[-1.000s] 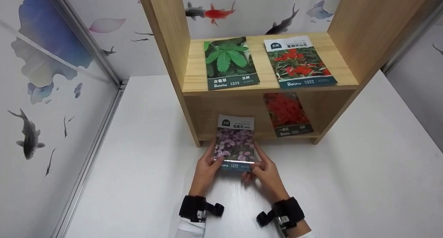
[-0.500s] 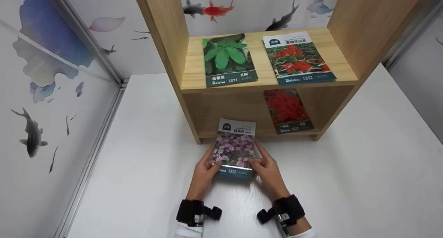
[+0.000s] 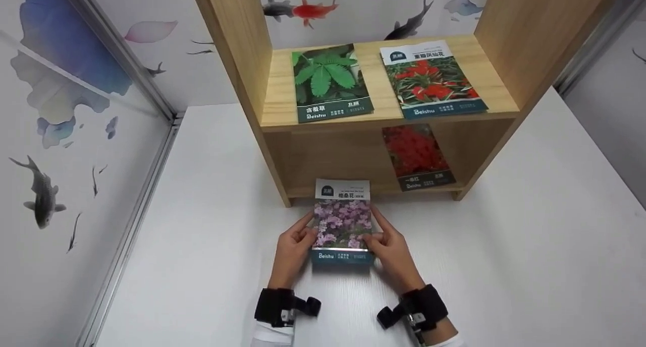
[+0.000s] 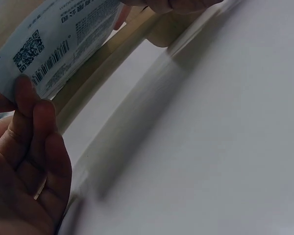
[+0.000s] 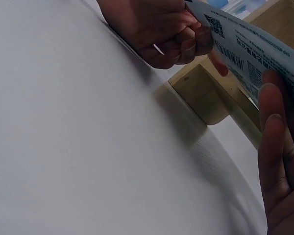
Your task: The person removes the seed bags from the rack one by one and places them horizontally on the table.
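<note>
White tabletop (image 3: 530, 266), wooden shelf (image 3: 535, 44) beyond: left hand (image 3: 292, 248) and right hand (image 3: 392, 248) pinch purple-flower packet (image 3: 342, 221) by opposite sides at shelf's lower front. Likely light, flexible, slippery, not fragile; side edges seem best hold.
</note>
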Demonstrator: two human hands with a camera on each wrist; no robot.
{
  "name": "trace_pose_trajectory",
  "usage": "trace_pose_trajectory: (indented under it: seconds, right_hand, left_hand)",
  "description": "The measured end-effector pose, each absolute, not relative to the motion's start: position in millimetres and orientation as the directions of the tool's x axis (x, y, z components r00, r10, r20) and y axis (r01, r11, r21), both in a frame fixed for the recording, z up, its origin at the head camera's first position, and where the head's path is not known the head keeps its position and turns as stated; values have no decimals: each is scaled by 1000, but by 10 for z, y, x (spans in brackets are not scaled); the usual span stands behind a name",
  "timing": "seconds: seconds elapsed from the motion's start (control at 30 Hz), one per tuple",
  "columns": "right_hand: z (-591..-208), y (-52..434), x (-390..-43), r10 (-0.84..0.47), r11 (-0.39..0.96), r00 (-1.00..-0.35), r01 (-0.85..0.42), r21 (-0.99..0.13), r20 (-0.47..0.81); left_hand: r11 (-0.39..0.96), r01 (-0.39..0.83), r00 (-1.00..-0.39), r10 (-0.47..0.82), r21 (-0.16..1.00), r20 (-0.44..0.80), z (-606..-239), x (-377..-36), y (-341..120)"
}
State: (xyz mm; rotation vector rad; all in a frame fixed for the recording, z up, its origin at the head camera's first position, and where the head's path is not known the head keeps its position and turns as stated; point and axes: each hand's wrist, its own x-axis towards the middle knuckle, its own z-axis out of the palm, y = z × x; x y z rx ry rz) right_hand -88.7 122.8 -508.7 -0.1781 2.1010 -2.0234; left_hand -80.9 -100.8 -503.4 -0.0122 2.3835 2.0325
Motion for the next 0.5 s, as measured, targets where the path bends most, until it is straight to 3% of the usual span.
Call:
trace_pose_trajectory:
  seconds: [0.2, 0.5]
  right_hand:
    - [-5073, 1225, -857, -250, 92, -963, 76, -993, -97]
    - [-5167, 1240, -845, -330, 78, -943, 28, -997, -52]
  left_hand:
    - [210, -13, -1000, 16, 978, -17, -5015, -808, -1049]
    - [142, -16, -997, 67, 990, -25, -5032, -798, -1124]
